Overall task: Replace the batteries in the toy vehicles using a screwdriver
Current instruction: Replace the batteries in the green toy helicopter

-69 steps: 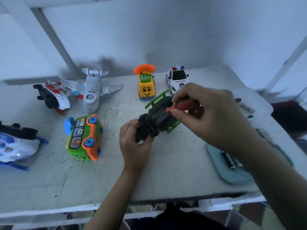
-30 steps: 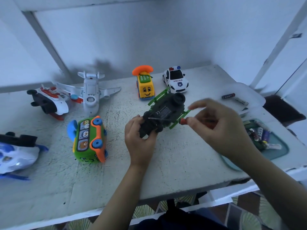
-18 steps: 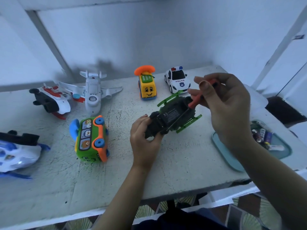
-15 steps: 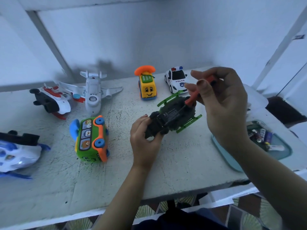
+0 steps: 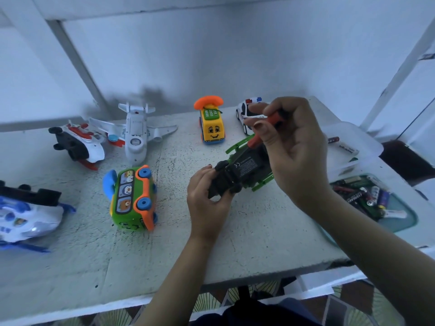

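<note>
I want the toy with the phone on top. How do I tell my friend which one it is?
Look along the back edge of the white table, by the wall. Between the white airplane and the police car stands a small yellow car. Only it has a smiling face in front and an orange phone handset on its roof.

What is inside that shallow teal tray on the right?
A jumble of loose cylindrical batteries, dark, purple and white, lies in the shallow teal plastic tray. The person's right forearm covers its near left part, so anything there is hidden.
</note>
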